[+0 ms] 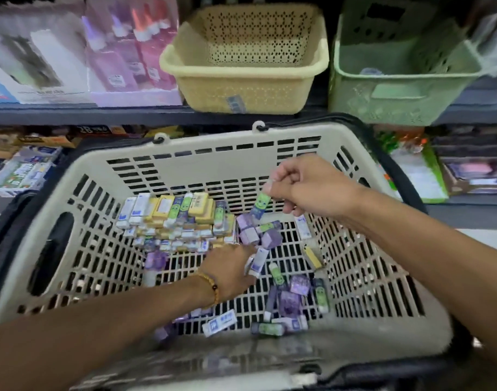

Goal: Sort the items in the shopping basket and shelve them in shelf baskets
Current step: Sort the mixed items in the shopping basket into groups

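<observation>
Two hands (both pinching erasers): right hand (303, 190) green eraser (260, 203), left hand (233, 268) white eraser (259, 262)

Left hand (231, 270) fingertips hidden; eraser (258, 262) print blurred.

Beige slotted shopping basket (185, 162) with small boxed erasers (173, 218), stacked and scattered inside.

Eraser pile (173, 221) crowds the shopping basket's (219, 153) far-left corner.
</observation>
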